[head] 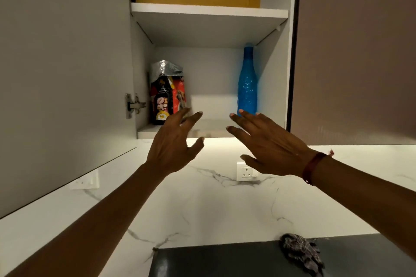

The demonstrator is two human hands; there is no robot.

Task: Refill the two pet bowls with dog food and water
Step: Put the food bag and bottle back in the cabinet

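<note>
Hands before an open cabinet (209, 14)
Left hand (174, 141) and right hand (270, 146) spread loose fingers, gripping nothing; dog food bag (167, 94) and blue bottle (247, 83) stand apart inside.

Two bare forearms, left hand (173, 144) at eight o'clock of centre, right hand (270, 150) at four o'clock, dark red band (311, 167) round the right wrist, frayed red tuft at its one o'clock end, short nails
</note>
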